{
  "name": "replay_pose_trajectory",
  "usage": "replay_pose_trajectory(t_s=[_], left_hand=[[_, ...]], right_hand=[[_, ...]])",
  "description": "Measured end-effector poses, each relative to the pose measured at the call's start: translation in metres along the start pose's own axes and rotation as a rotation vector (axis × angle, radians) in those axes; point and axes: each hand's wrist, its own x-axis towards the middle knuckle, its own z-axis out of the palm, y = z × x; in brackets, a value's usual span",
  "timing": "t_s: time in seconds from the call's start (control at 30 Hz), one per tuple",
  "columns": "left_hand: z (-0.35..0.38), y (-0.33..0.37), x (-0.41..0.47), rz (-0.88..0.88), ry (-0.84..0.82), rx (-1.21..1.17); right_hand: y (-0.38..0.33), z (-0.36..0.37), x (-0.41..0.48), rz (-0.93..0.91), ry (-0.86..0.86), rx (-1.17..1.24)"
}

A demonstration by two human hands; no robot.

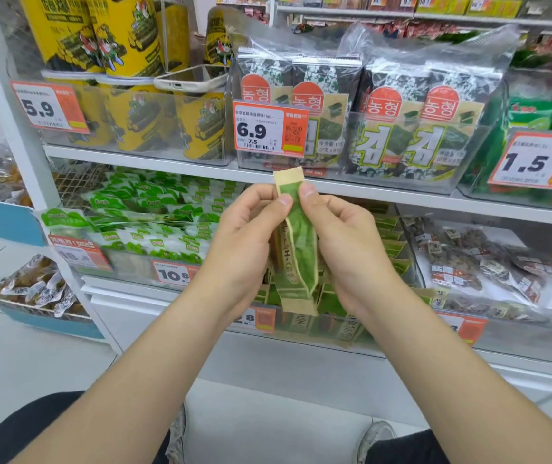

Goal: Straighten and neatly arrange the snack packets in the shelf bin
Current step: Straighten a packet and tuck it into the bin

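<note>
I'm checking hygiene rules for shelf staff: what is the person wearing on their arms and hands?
Nothing visible. Both forearms are bare, no sleeves in view. The left hand and right hand carry no gloves, rings or watch; nails are short.

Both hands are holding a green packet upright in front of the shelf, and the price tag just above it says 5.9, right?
Not quite. The left hand and right hand do pinch the green packet upright, but the price tag just above it reads 6.9. The 5.9 tag is further left, by the yellow cans, as the head view shows.
</note>
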Motion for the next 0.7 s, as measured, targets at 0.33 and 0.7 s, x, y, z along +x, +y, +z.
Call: replay_pose_trajectory(t_s=[0.33,0.7], left_hand=[[-0.014,0.015,0.011,-0.101,0.16,-0.252],[-0.018,0.014,-0.014,-0.153,-0.124,0.182]], right_hand=[[-0.009,-0.007,-0.015,-0.017,-0.243,-0.297],[0.002,-0.03,-0.002,-0.425,-0.186,-0.694]])
